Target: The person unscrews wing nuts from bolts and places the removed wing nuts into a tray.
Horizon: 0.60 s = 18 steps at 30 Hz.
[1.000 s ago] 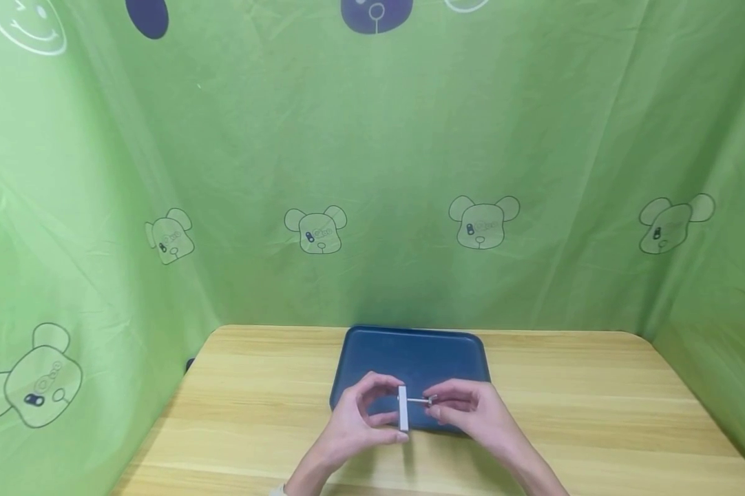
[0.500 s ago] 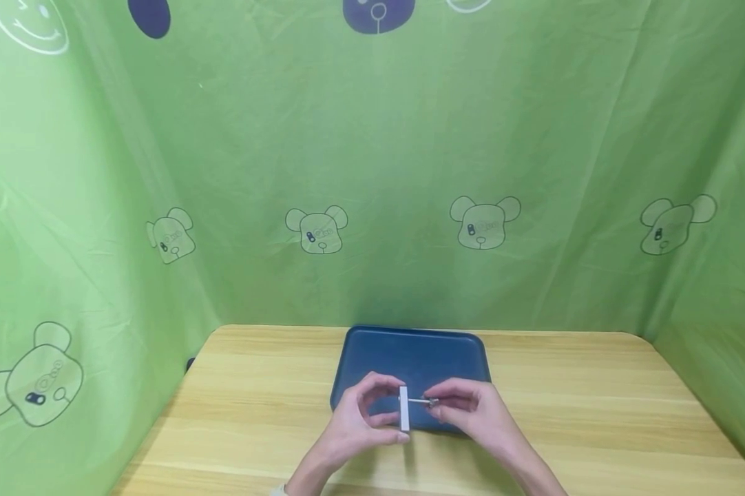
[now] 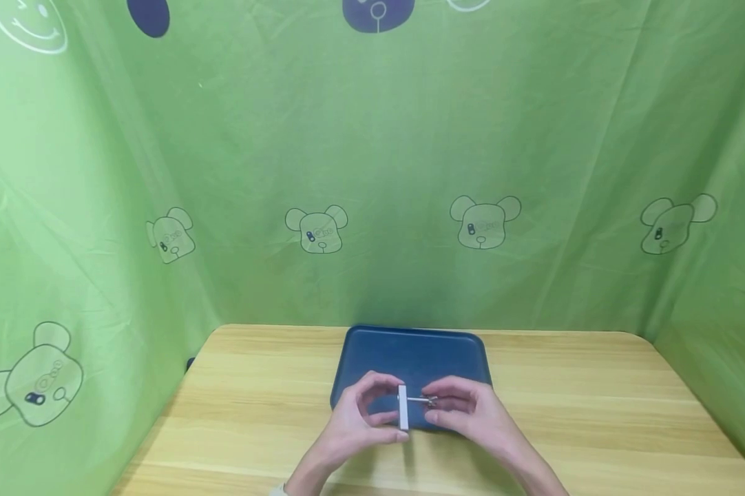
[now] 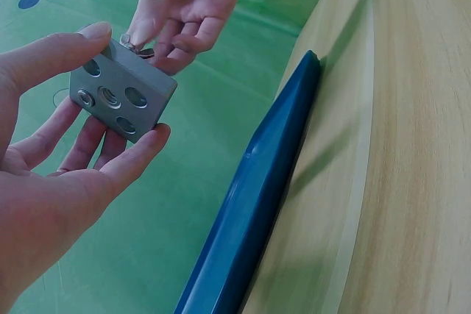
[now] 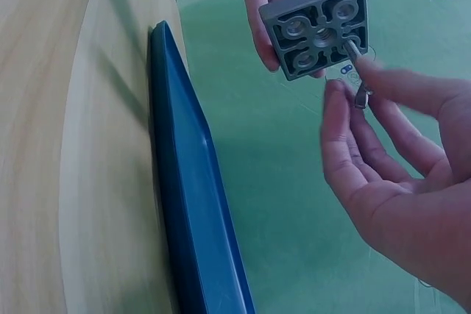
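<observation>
My left hand holds a square grey metal block by its edges, thumb on one side and fingertips on the other. The block has several round holes. A thin bolt passes through a corner hole, its round head showing on the face towards the left wrist camera. The shank sticks out to the right from the recessed, ribbed face. On its far end sits a small metal wing nut. Curled round this nut are the thumb and fingers of my right hand; the thumb appears to touch it.
Behind and below the hands, a dark blue tray lies on the light wooden table. Green cloth with printed bear heads hangs at the back and both sides.
The right thumb and fingers have shifted about the wing nut and now stand slightly farther apart. The block, bolt and left hand have barely moved.
</observation>
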Available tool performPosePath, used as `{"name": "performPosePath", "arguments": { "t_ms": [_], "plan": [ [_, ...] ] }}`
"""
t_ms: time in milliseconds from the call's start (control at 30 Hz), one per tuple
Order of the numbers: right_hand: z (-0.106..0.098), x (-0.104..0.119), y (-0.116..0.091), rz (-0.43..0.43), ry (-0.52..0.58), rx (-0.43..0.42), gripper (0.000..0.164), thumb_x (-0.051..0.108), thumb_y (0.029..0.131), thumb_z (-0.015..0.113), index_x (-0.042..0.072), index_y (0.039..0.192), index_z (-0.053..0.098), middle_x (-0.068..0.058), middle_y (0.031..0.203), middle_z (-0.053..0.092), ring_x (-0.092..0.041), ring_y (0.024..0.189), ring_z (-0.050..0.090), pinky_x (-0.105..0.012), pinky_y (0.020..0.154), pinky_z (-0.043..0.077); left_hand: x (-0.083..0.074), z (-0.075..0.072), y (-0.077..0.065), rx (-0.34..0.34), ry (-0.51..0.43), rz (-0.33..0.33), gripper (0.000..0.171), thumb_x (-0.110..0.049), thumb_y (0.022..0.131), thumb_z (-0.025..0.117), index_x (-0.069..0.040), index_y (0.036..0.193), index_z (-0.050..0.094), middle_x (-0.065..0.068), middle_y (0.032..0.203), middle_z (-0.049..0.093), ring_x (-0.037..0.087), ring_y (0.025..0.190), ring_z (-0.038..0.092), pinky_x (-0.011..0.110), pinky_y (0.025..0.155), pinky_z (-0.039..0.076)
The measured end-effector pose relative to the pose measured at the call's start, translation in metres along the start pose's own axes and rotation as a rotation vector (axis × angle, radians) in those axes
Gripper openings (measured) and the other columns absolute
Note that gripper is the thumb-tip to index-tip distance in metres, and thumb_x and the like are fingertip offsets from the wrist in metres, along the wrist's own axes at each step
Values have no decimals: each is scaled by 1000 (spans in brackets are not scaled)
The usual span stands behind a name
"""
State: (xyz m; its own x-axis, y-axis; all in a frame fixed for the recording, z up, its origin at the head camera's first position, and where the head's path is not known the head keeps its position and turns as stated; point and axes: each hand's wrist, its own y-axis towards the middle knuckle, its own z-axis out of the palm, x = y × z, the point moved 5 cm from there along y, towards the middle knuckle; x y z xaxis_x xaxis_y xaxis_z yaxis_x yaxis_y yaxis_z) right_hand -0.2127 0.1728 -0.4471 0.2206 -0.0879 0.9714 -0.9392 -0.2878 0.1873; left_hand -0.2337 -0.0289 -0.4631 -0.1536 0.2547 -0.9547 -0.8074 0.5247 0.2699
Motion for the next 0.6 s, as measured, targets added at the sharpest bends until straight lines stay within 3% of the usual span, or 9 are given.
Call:
{"name": "performPosePath", "arguments": {
  "t_ms": [167,333,600],
  "plan": [
    [0,-1,1,27,9,9,28,12,100,66,-8,119,66,-27,113,69,-27,97,73,-40,82,67,0,0,0,-4,3,-4,68,14,69,83,1,131,58,16,134,55,32,127,54,51,105,56],
    [-2,-5,1,79,50,-4,37,18,109,51,-16,121,61,-30,117,67,-26,94,73,-44,81,67,0,0,0,-6,4,-17,69,15,68,82,5,132,56,20,135,54,31,127,54,51,105,56],
    [-3,-5,1,80,79,-5,35,15,106,56,-17,118,61,-30,114,68,-23,92,73,-43,82,67,0,0,1,-4,6,-18,71,15,68,82,10,133,53,27,137,51,29,127,55,50,105,56]
  ]
}}
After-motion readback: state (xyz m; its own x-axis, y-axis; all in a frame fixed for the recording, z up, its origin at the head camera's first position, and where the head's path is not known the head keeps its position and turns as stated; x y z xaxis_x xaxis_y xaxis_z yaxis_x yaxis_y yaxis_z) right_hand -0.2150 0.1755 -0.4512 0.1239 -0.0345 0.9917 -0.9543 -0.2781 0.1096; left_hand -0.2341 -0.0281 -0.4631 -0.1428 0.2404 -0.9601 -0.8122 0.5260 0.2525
